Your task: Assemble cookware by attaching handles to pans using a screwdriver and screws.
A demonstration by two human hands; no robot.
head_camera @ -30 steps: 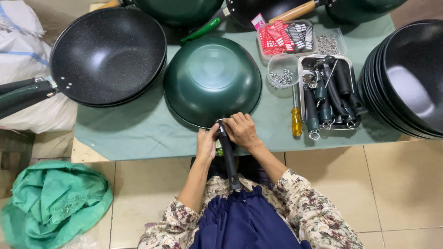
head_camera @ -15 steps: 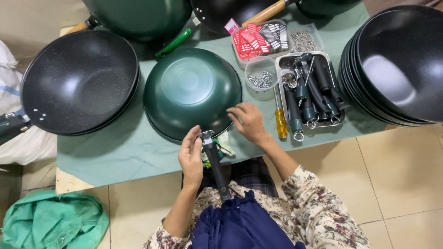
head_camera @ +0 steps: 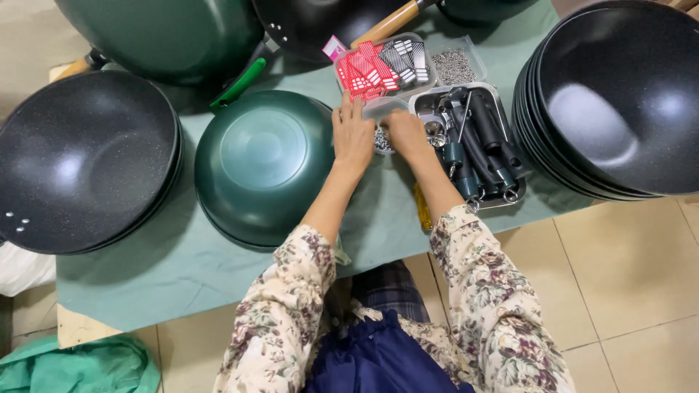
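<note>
Reaching into the screw tub (head_camera: 384, 124), left hand (head_camera: 354, 138) lies open, right hand (head_camera: 405, 135) pinches inside (contents unclear); the green wok (head_camera: 263, 167) lacks a handle.

Single head-worn view, looking almost straight down from above the seated person onto a table (head_camera: 218, 284) under a green cloth. Close range: table fills the upper two thirds of the frame, the person's lap and floral sleeves the lower centre, tiled floor (head_camera: 626, 291) lower right. No second view to share the scene.
</note>
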